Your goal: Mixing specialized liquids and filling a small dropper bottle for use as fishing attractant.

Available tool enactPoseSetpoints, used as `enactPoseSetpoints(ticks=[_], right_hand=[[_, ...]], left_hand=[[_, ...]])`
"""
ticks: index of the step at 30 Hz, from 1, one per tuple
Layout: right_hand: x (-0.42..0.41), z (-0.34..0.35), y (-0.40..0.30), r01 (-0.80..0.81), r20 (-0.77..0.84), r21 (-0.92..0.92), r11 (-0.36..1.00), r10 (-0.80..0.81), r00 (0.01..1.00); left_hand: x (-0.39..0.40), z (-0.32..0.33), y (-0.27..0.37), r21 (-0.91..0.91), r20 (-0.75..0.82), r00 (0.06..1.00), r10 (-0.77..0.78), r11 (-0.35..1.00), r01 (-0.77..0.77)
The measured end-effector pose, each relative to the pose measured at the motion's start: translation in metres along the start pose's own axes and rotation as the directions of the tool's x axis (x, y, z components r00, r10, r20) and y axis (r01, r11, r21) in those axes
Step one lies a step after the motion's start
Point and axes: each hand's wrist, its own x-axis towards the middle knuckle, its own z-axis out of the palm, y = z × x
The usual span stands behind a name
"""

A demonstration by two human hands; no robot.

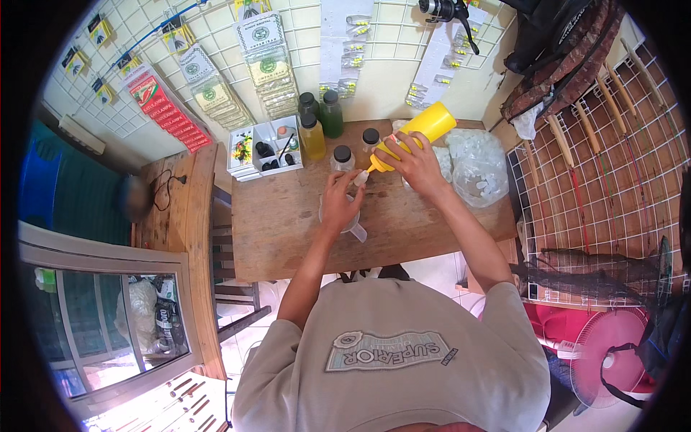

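Note:
My right hand (411,164) grips a yellow squeeze bottle (431,122), tilted so that its nozzle points down to the left. The nozzle tip meets the mouth of a small translucent white bottle (360,178), held between the fingertips of my left hand (340,204). Whether liquid is flowing cannot be made out. Beneath my left hand stands a clear plastic measuring cup (354,231), partly covered by the hand, its handle towards me. Just beyond the small bottle is a clear bottle with a black cap (342,155). Another black-capped clear bottle (370,139) stands behind the yellow nozzle.
Black-capped bottles of yellow (313,142) and green liquid (332,120) stand at the back of the wooden table (280,227). A white compartment tray (258,171) holds small items at left. At right lies a clear plastic bag (480,175) of small pale pieces. A fishing reel (448,12) hangs above.

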Motion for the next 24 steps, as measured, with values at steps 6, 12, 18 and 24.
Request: enactPoseSetpoints(ticks=[6,12,18,24], right_hand=[[0.0027,-0.0005,-0.0014,0.033,-0.005,-0.019,0.999,-0.033,0.999],[0.0061,-0.0035,-0.0011,0.045,-0.014,0.003,0.999,-0.045,0.999],[0.0062,0.0007,0.0004,0.041,-0.002,-0.003,0.999,-0.041,0.999],[0.0071,0.0008,0.0010,0.042,0.007,-0.018,0.999,-0.042,0.999]], left_hand=[[-0.0002,0.0012,0.0004,-0.006,-0.002,1.000,-0.019,1.000,0.019],[0.0009,0.0017,-0.0002,-0.009,-0.004,1.000,-0.018,1.000,0.018],[0.0020,0.0020,0.0003,-0.013,-0.002,1.000,-0.016,1.000,0.016],[0.0030,0.0021,0.0005,-0.016,0.007,0.999,-0.046,0.999,0.046]])
